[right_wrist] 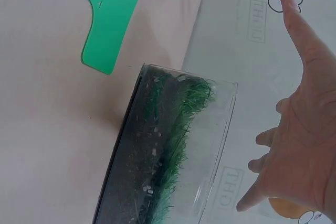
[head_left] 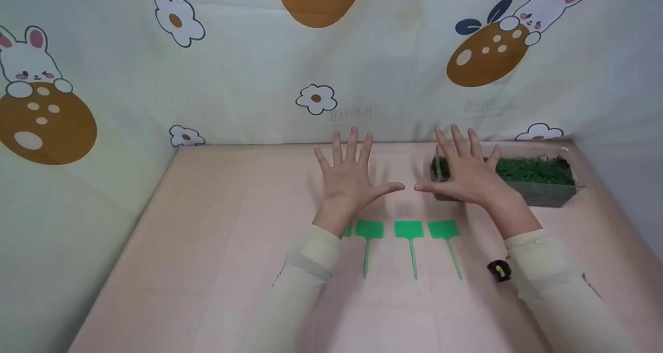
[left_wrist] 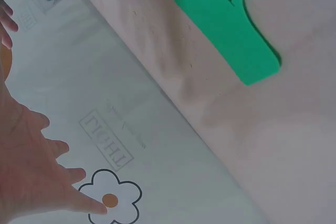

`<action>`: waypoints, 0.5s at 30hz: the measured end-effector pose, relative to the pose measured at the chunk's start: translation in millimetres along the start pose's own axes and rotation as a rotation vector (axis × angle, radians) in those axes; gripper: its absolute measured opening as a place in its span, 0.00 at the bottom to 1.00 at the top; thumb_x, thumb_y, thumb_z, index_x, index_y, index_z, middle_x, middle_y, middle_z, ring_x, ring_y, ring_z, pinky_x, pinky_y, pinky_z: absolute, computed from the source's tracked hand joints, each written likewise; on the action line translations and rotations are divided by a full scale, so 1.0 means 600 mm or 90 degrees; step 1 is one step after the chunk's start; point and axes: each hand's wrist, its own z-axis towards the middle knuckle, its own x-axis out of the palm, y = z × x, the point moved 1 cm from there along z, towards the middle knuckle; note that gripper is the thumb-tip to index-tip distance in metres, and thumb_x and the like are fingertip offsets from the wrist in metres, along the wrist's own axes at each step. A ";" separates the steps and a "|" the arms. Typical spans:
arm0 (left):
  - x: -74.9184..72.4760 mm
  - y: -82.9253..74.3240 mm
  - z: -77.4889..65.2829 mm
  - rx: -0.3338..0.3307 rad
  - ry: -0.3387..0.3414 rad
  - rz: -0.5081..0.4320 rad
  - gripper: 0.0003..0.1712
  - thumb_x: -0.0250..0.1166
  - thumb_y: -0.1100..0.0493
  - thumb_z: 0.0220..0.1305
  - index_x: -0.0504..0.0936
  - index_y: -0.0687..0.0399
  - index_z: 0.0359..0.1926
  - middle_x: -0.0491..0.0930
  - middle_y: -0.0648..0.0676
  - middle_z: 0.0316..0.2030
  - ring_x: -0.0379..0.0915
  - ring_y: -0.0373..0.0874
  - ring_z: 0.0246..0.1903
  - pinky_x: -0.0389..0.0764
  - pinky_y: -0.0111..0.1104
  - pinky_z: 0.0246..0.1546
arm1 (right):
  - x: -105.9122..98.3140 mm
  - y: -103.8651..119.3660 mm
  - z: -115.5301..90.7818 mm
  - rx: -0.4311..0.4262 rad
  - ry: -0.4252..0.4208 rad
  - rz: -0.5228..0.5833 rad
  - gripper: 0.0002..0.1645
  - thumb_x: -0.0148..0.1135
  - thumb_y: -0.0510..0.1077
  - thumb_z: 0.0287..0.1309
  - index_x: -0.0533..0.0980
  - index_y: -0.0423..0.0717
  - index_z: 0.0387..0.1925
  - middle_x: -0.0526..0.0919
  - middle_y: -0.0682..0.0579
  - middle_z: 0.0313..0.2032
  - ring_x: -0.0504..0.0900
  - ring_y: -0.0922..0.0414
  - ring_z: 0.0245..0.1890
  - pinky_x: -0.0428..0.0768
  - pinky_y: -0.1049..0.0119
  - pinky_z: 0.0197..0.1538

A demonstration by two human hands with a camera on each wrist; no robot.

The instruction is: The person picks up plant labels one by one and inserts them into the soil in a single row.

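Observation:
Both hands are held up over the table with fingers spread and nothing in them. My left hand [head_left: 348, 179] is above the row of green plant labels, its thumb pointing toward the other thumb. My right hand [head_left: 469, 174] overlaps the left end of a clear planter box [head_left: 544, 195] in the head view. Green grass [right_wrist: 178, 145] grows from dark soil inside that box. Below the hands lie several green T-shaped plant labels: a left one [head_left: 369, 228], a middle one [head_left: 408, 229] and a right one [head_left: 444, 229]. Another label is mostly hidden behind my left wrist.
A pale pink tabletop [head_left: 207, 249] runs back to a cloth backdrop [head_left: 248, 83] printed with rabbits and flowers. A small black round item [head_left: 499, 271] with a yellow mark sits beside the right sleeve. The planter stands at the back right corner.

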 end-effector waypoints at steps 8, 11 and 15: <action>-0.009 -0.015 0.001 0.011 -0.002 0.006 0.70 0.40 0.06 0.43 0.33 0.34 0.80 0.26 0.49 0.80 0.23 0.59 0.79 0.36 0.69 0.71 | -0.006 -0.013 -0.012 -0.004 -0.014 -0.003 0.73 0.59 0.83 0.47 0.33 0.58 0.80 0.32 0.39 0.79 0.29 0.30 0.77 0.29 0.16 0.61; -0.012 -0.022 0.001 0.019 0.003 -0.005 0.70 0.41 0.06 0.43 0.33 0.34 0.80 0.26 0.49 0.80 0.22 0.59 0.79 0.35 0.69 0.71 | -0.012 -0.016 -0.017 -0.003 -0.010 -0.007 0.73 0.59 0.82 0.48 0.33 0.58 0.80 0.31 0.39 0.79 0.29 0.30 0.77 0.29 0.16 0.61; -0.017 -0.030 0.002 0.028 0.002 -0.009 0.70 0.41 0.06 0.43 0.32 0.34 0.80 0.27 0.49 0.81 0.22 0.59 0.79 0.34 0.70 0.71 | -0.019 -0.020 -0.021 -0.002 -0.012 -0.015 0.73 0.59 0.83 0.48 0.32 0.58 0.80 0.31 0.39 0.79 0.29 0.30 0.77 0.29 0.16 0.61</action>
